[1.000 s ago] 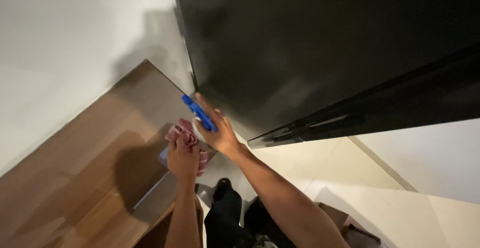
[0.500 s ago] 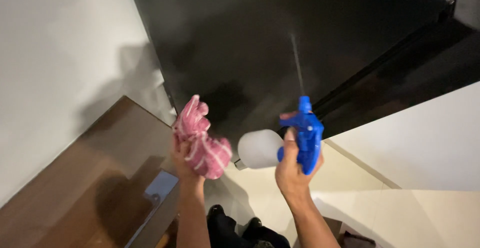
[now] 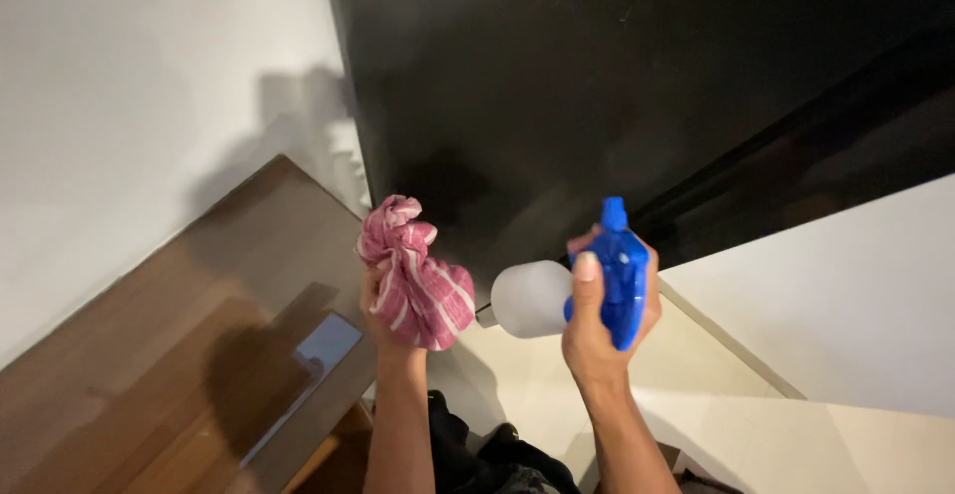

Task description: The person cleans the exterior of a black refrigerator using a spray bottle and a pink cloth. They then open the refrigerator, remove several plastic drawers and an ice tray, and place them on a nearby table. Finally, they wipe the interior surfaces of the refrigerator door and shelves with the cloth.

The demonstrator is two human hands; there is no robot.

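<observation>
Room for movement was narrow at the left — a white wall point(image 3: 129, 106) ran close beside the left edge of a large black panel point(image 3: 617, 86), and a brown wooden top point(image 3: 119, 385) with a small pale rectangle point(image 3: 323, 340) lying on it filled the corner below. To the right the space opened over a pale floor point(image 3: 756, 424) and a second white wall point(image 3: 856, 295), whose upper edge met a dark recess under the panel.

A spray bottle point(image 3: 587, 290) was held up in front of the panel's lower edge, close to it, though whether it touched could not be told. Its long axis lay nearly level: the translucent white body pointed left toward the cloth, while the blue trigger head stood at the right with its nozzle tip raised toward the panel.

The right hand point(image 3: 597, 330) was clamped on the blue head, thumb pressed along the near side and the other fingers wrapped around the far side. The left hand point(image 3: 383, 310) was closed tight on a bunched pink-and-white striped cloth point(image 3: 413, 270) — the fabric bulged above and to the right of the fist, hiding most of the fingers. Cloth and bottle body sat just beside each other, a small gap between them.
</observation>
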